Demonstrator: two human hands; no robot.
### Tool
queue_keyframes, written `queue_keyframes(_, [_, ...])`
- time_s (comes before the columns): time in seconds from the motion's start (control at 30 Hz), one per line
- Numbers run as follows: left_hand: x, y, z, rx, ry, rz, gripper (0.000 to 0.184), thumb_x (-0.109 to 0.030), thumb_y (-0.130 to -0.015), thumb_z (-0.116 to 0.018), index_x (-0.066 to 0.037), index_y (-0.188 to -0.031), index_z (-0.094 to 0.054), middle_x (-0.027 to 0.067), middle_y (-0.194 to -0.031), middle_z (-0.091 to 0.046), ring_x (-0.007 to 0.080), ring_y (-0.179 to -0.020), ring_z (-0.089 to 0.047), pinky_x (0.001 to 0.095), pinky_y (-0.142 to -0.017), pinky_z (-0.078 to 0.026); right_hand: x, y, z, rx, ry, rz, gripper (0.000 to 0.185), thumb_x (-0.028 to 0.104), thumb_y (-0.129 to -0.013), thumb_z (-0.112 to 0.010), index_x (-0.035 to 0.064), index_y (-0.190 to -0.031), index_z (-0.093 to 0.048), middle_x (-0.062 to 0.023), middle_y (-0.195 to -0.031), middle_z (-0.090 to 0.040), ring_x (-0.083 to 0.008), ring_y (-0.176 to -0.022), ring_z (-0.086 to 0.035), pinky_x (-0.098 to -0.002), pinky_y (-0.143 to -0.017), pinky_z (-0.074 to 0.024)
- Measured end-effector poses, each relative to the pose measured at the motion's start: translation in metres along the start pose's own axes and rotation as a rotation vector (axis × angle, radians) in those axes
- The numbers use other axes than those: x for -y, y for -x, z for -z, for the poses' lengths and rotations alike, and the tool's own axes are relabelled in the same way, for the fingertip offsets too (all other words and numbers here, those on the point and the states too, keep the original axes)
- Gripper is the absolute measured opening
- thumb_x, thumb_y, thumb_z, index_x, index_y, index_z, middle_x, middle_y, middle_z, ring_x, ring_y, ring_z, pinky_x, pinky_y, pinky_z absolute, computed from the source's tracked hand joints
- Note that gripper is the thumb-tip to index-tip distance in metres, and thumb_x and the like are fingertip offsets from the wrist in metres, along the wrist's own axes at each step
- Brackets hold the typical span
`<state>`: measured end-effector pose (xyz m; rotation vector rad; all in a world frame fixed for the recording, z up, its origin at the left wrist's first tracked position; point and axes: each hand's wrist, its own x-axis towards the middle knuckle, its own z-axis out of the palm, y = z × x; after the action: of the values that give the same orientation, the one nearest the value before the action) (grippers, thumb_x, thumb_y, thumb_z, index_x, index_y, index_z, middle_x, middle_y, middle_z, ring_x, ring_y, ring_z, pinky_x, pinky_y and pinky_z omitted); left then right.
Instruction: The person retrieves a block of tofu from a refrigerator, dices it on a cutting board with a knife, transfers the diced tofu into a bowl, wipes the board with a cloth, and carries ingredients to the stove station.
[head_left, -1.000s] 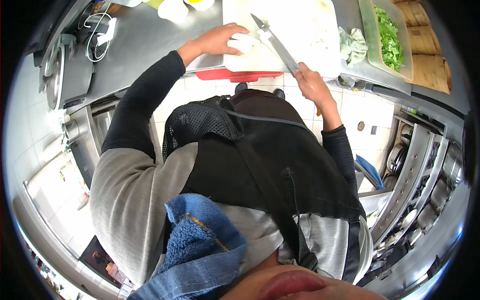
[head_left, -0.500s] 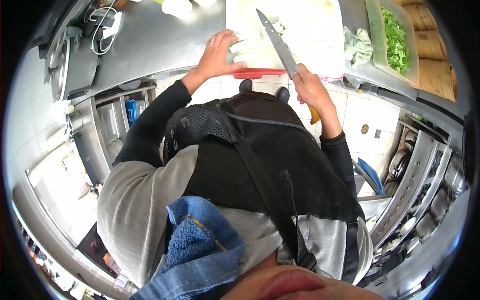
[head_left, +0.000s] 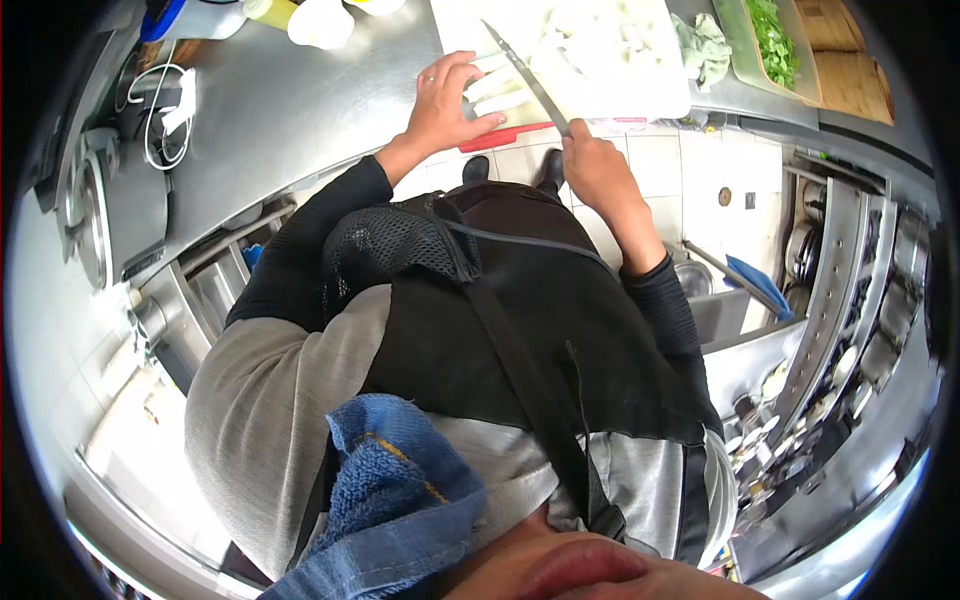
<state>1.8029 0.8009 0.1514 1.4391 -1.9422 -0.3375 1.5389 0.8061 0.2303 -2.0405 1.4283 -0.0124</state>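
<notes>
My right hand is closed on the handle of a long knife, whose blade points up and left over a white cutting board. At the board's left part, my left hand curves around pale sliced pieces, thumb and fingers apart. The glare hides whether its fingertips press on them. More white chopped bits lie further back on the board.
Right of the board are a crumpled pale cloth and a clear container of chopped greens. A white cable lies on the steel counter at left. Something red shows under the board's near edge.
My left hand went from bunched at the white piece to spread beside separate slices. The knife has swung slightly left and appears more edge-on. The whole view has shifted a little.
</notes>
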Motion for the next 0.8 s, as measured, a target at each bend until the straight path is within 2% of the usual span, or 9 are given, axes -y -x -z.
queue_keyframes(0.1, [0.002,-0.004,-0.003,0.022,-0.012,-0.046,0.055,-0.04,-0.078,-0.078,-0.011,-0.119,-0.057,0.011,-0.132,-0.052,0.0312,-0.123,-0.048,0.0496,-0.104,-0.033,0.008,0.013,-0.007,-0.078,0.053,-0.07,0.019,0.02,-0.1,-0.047,0.0016,-0.105,-0.047,-0.0303,-0.076,-0.064,-0.0513,-0.079,-0.062,-0.0601,-0.071,-0.0464])
queue_keyframes(0.23, [0.007,-0.021,-0.013,0.024,0.028,-0.072,0.046,-0.033,-0.076,-0.077,-0.01,-0.112,-0.061,0.0088,-0.121,-0.055,0.0306,-0.112,-0.053,0.0476,-0.098,-0.037,0.027,0.032,0.006,-0.039,0.21,-0.061,0.017,0.018,-0.097,-0.046,0.0031,-0.105,-0.049,-0.0282,-0.079,-0.066,-0.0458,-0.075,-0.067,-0.0554,-0.067,-0.0539])
queue_keyframes(0.37, [0.01,-0.025,-0.019,-0.021,0.134,-0.076,0.036,-0.026,-0.074,-0.077,-0.009,-0.103,-0.065,0.0076,-0.112,-0.057,0.0298,-0.101,-0.057,0.0438,-0.089,-0.043,0.034,0.037,0.015,-0.032,0.276,-0.08,0.016,0.018,-0.097,-0.045,0.0035,-0.104,-0.049,-0.0271,-0.078,-0.067,-0.0447,-0.075,-0.067,-0.0549,-0.066,-0.054])
queue_keyframes(0.47, [0.016,-0.027,-0.022,0.0,0.131,-0.108,0.037,-0.025,-0.073,-0.078,-0.008,-0.103,-0.065,0.0083,-0.11,-0.058,0.0304,-0.1,-0.057,0.0431,-0.084,-0.046,0.03,0.03,0.005,0.004,0.243,-0.101,0.018,0.019,-0.097,-0.045,0.003,-0.105,-0.049,-0.0288,-0.079,-0.067,-0.0463,-0.077,-0.067,-0.0565,-0.069,-0.0531])
queue_keyframes(0.53, [0.015,-0.025,-0.021,-0.02,0.147,-0.106,0.038,-0.025,-0.073,-0.078,-0.008,-0.103,-0.064,0.0088,-0.109,-0.058,0.031,-0.1,-0.058,0.0436,-0.085,-0.047,0.01,0.001,-0.024,0.021,0.197,-0.122,0.019,0.02,-0.098,-0.045,0.0028,-0.105,-0.049,-0.0303,-0.081,-0.067,-0.0476,-0.079,-0.067,-0.0576,-0.072,-0.0523])
queue_keyframes(0.63, [0.014,-0.023,-0.011,-0.026,0.135,-0.091,0.04,-0.026,-0.073,-0.079,-0.008,-0.104,-0.063,0.0097,-0.11,-0.058,0.0321,-0.101,-0.057,0.0445,-0.089,-0.046,-0.014,-0.022,-0.024,-0.025,-0.103,-0.012,0.017,0.023,-0.101,-0.046,0.0056,-0.104,-0.047,-0.0278,-0.076,-0.065,-0.0486,-0.074,-0.063,-0.0589,-0.066,-0.0485])
queue_keyframes(0.67, [0.013,-0.02,-0.007,-0.023,0.129,-0.083,0.04,-0.027,-0.073,-0.079,-0.008,-0.105,-0.063,0.0098,-0.11,-0.058,0.0322,-0.102,-0.057,0.0444,-0.09,-0.045,-0.009,-0.02,-0.012,-0.039,-0.049,0.005,0.02,0.024,-0.102,-0.045,0.0044,-0.104,-0.047,-0.0286,-0.074,-0.064,-0.049,-0.073,-0.063,-0.0594,-0.066,-0.0485])
queue_keyframes(0.8, [0.019,-0.016,-0.008,0.013,0.12,-0.064,0.041,-0.027,-0.073,-0.079,-0.007,-0.105,-0.062,0.0098,-0.11,-0.058,0.0328,-0.104,-0.056,0.0445,-0.093,-0.044,0.037,0.011,0.028,0.139,0.305,-0.117,0.021,0.017,-0.096,-0.045,0.0032,-0.111,-0.05,-0.0271,-0.079,-0.068,-0.0437,-0.08,-0.068,-0.0548,-0.07,-0.0533])
